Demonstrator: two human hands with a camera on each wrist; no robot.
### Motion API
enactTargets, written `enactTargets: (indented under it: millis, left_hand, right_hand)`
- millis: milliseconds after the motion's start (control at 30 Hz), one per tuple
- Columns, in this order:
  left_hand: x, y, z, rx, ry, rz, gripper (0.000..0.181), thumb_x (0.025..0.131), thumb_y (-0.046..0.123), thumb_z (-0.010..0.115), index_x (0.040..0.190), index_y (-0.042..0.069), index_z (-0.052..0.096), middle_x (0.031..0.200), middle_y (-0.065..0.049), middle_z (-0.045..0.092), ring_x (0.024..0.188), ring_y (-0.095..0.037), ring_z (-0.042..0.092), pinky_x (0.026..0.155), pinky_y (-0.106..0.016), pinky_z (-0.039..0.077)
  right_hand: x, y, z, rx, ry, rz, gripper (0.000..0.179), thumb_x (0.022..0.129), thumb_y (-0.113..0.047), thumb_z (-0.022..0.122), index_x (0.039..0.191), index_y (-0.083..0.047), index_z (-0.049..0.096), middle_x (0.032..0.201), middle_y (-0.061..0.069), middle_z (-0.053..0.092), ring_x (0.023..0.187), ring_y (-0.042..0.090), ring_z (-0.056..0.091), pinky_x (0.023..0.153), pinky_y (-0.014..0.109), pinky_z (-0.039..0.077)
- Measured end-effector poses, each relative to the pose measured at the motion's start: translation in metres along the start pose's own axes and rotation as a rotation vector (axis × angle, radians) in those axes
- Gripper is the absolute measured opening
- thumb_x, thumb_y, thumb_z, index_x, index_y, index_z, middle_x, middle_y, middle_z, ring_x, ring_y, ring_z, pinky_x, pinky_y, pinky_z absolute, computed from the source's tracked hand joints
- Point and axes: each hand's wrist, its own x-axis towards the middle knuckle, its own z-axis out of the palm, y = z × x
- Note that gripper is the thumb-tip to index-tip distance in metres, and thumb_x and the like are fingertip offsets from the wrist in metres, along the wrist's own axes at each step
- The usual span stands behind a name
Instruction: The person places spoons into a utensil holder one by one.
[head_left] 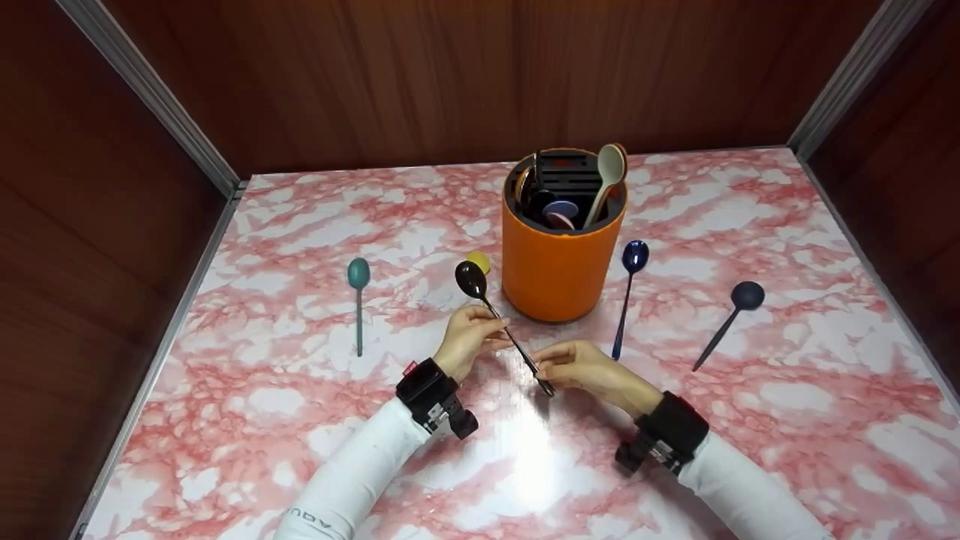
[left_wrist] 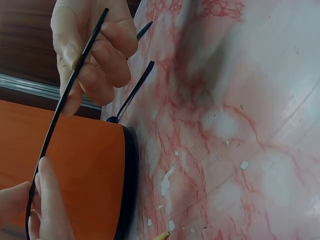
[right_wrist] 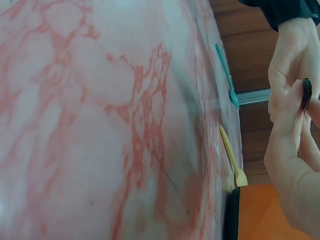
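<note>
A dark, glossy spoon is held slantwise above the table between both hands, its bowl up and to the left. My left hand pinches its handle below the bowl. Lower down, my right hand pinches the handle near its end. In the left wrist view the thin handle runs from the left fingers up to the right hand. Only the tip of the handle shows in the right wrist view. Behind the hands stands an orange utensil holder with a slotted black top.
Several utensils, including a pale spoon, stand in the holder. A teal spoon lies at left; a shiny blue spoon and a dark round-headed spoon lie at right. A yellow spoon lies beside the holder. Wood-look panels surround the marbled table.
</note>
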Motion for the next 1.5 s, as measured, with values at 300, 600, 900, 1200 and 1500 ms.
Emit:
enactTargets:
  millis: [300,600,900,1200,1500]
  left_hand:
    - [-0.001,0.004,0.002,-0.067,0.013,0.005,0.008,0.087,-0.003,0.057,0.088,0.001,0.05,0.071,-0.002,0.059,0.059,-0.012,0.06,0.081,-0.041,0.058]
    - [0.0,0.013,0.005,-0.119,0.045,0.021,0.003,0.089,-0.002,0.054,0.091,-0.003,0.051,0.072,-0.003,0.056,0.058,-0.012,0.059,0.067,-0.031,0.061]
    - [-0.003,0.026,0.011,-0.138,0.045,0.053,0.005,0.089,0.001,0.055,0.089,0.0,0.05,0.072,-0.004,0.056,0.058,-0.011,0.059,0.066,-0.03,0.06]
    - [-0.007,0.038,0.015,-0.14,0.039,0.104,0.005,0.09,0.001,0.054,0.09,-0.002,0.05,0.072,-0.001,0.056,0.061,-0.011,0.059,0.063,-0.026,0.059]
    - [-0.012,0.048,0.019,-0.129,0.037,0.124,0.004,0.09,0.002,0.054,0.088,0.001,0.05,0.072,-0.003,0.058,0.061,-0.012,0.06,0.071,-0.034,0.06]
  right_hand:
    - [-0.005,-0.011,-0.003,-0.081,0.024,0.009,0.043,0.085,-0.013,0.064,0.12,0.009,0.054,0.083,-0.007,0.065,0.063,0.003,0.052,0.057,0.016,0.043]
    - [-0.009,-0.02,-0.004,-0.111,0.025,-0.003,0.039,0.086,-0.014,0.062,0.12,0.004,0.056,0.087,-0.007,0.063,0.065,0.004,0.052,0.058,0.017,0.045]
    - [-0.014,-0.031,-0.008,-0.148,0.014,-0.061,0.035,0.087,-0.011,0.06,0.118,0.004,0.057,0.094,-0.006,0.063,0.079,0.005,0.055,0.075,0.024,0.054]
    - [-0.016,-0.044,-0.011,-0.14,-0.023,-0.124,0.028,0.087,-0.008,0.058,0.114,0.001,0.06,0.084,-0.007,0.061,0.075,0.007,0.054,0.068,0.018,0.05]
    - [-0.019,-0.056,-0.011,-0.169,-0.027,-0.133,0.022,0.087,-0.007,0.057,0.109,-0.005,0.063,0.082,-0.006,0.062,0.076,0.008,0.054,0.072,0.021,0.049]
